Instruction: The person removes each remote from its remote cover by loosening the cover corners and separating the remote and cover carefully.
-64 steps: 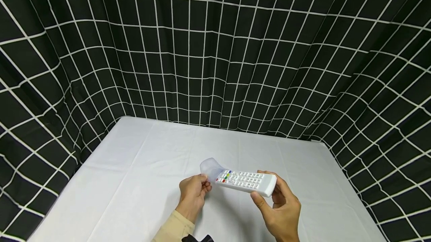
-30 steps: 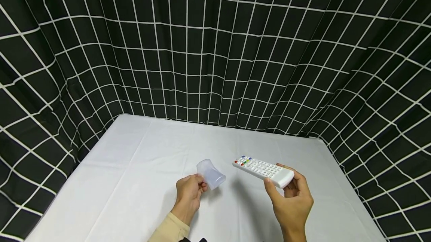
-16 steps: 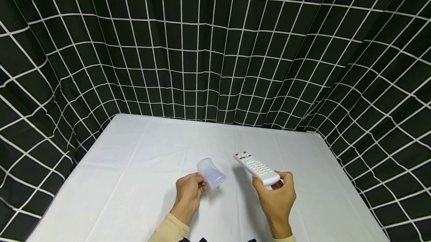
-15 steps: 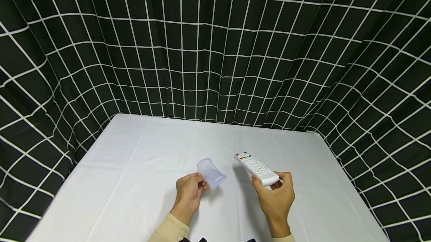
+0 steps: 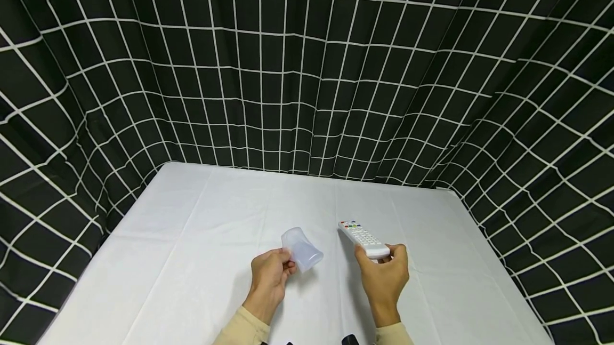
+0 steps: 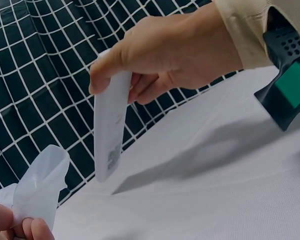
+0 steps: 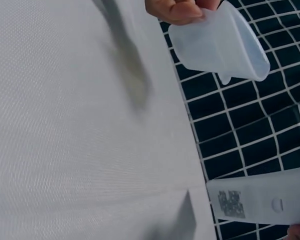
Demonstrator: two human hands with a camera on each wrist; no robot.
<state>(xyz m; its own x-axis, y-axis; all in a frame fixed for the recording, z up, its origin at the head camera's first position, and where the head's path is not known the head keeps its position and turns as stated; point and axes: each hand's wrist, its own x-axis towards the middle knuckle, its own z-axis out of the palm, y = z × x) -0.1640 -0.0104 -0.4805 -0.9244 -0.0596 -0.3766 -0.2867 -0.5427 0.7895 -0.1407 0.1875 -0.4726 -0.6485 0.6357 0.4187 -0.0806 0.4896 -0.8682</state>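
Observation:
My left hand [image 5: 269, 279] pinches the edge of a translucent, soft remote cover [image 5: 304, 250] between thumb and fingers. The cover hangs limp and hollow above the table, as the right wrist view shows of the same cover [image 7: 215, 45]. My right hand [image 5: 385, 281] grips a white remote control [image 5: 363, 239] by its near end, thumb on one side and fingers on the other. Its buttons face up, and the coloured ones lie at the far end. That far end tilts down close to the tablecloth; whether it touches, I cannot tell. Cover and remote are apart.
A white cloth covers the table [image 5: 201, 238]. Black curtains [image 5: 288, 67] with a white grid enclose its back and sides. A dark wrist device [image 6: 285, 80] with a green patch sits on the right sleeve.
The remote came out of the cover and moved right. Since then my right hand has lowered it and turned its far end forward. The left hand with the cover has hardly moved.

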